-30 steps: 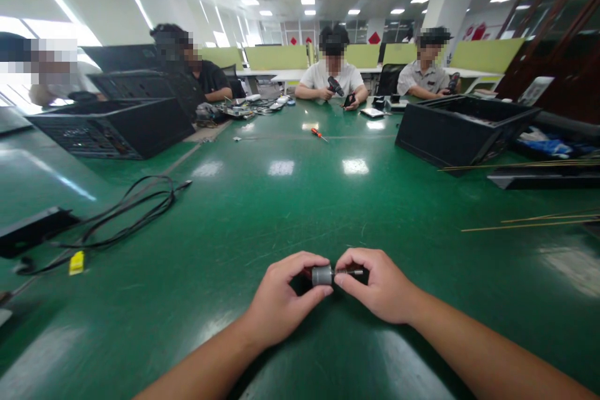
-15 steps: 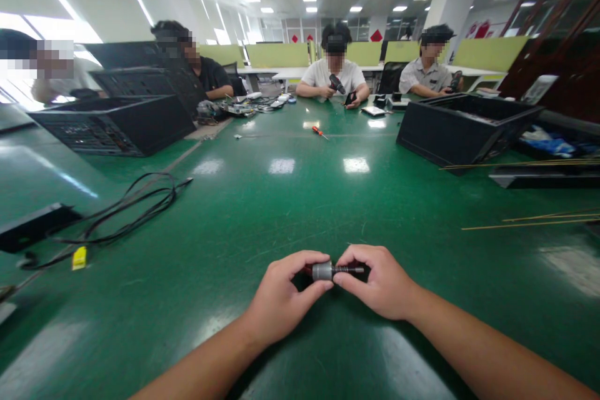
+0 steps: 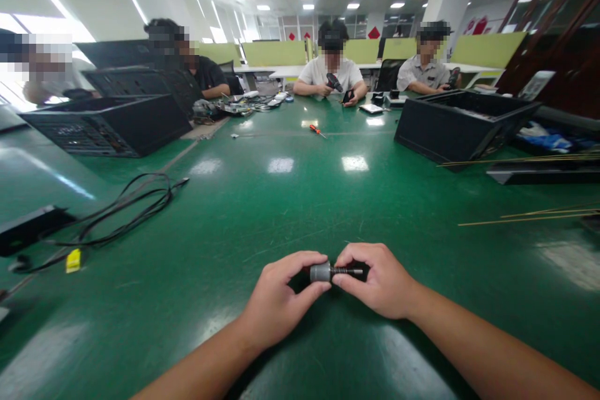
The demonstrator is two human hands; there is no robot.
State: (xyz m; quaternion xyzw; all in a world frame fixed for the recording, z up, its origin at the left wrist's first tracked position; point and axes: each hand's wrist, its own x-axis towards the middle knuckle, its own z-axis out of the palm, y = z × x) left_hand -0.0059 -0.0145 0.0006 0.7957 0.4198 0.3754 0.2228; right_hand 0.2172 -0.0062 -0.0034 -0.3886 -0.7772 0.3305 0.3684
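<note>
My left hand [image 3: 279, 300] is closed with thumb and fingertips around a small grey cylindrical motor [image 3: 320, 272]. A thin dark shaft [image 3: 351, 270] with a coiled or threaded stretch sticks out of its right end. Between thumb and forefinger, my right hand [image 3: 384, 284] pinches at the base of this shaft, right beside the motor's face. The shaft's tip points into the hollow of that hand. The fingers of both hands nearly meet, low over the green table [image 3: 281, 212]. The motor's left end is partly hidden in shadow behind my left fingers.
An orange screwdriver [image 3: 317, 130] lies further back. Black computer cases stand at left [image 3: 112, 125] and right [image 3: 462, 128]. Looped black cables [image 3: 135, 206] lie left, thin yellow rods [image 3: 525, 217] right. Several people sit around; the person opposite [image 3: 334, 72] holds a power drill [image 3: 334, 82].
The view has shifted slightly, so the surroundings sit a little further left. Both hands keep the same grip on the motor and its shaft.
</note>
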